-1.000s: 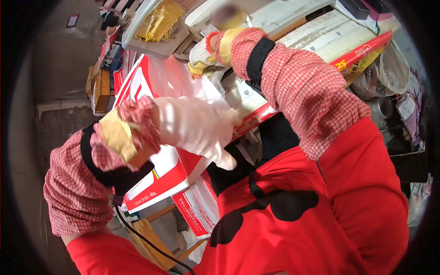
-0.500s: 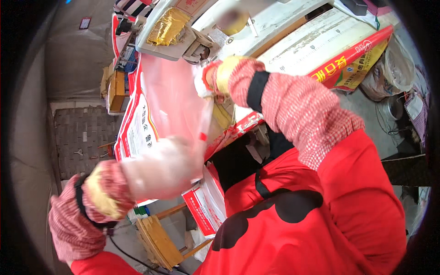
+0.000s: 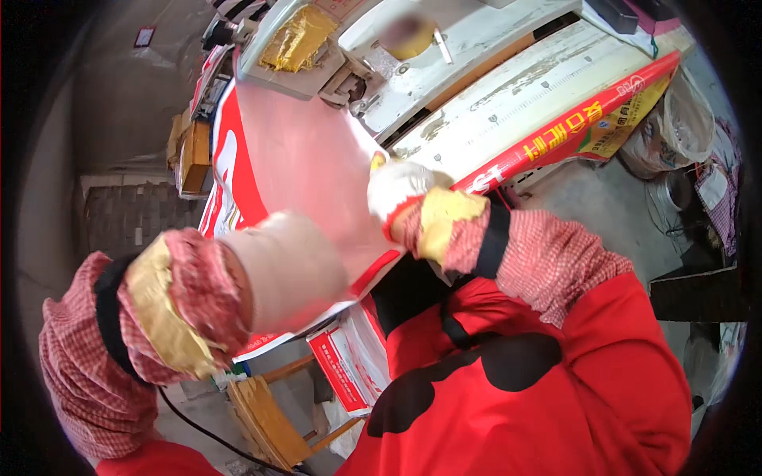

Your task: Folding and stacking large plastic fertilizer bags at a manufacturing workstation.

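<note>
Your right hand (image 3: pixel 401 186) has come back toward your body since the earlier frame, away from the white machine (image 3: pixel 401 71), while your left hand (image 3: pixel 294 266) has shifted only a little and is smeared by motion. That right hand, in a white glove with yellow at the fingertips, sits at the right edge of the large bag sheet (image 3: pixel 305 151); most of its fingers are turned from view, so you cannot tell whether they pinch the edge or merely touch it. Your left, in a pale glove, lies over the lower left part of the sheet, its fingers too blurred and hidden to say whether they are spread or pressed together.

Between and beyond your hands, the sheet spreads pinkish and pale, with red and white print down its left side, its far end reaching up beside the machine. Yellow cloth (image 3: pixel 294 40) covers part of that machine's near end. To the right runs a worn white tabletop (image 3: pixel 508 99), with a red and yellow printed strip (image 3: pixel 563 131) along its front.

Below the sheet stand a red and white stack (image 3: pixel 349 365) and a wooden stool (image 3: pixel 266 420). Farther right hangs a clear plastic bag (image 3: pixel 675 131).
</note>
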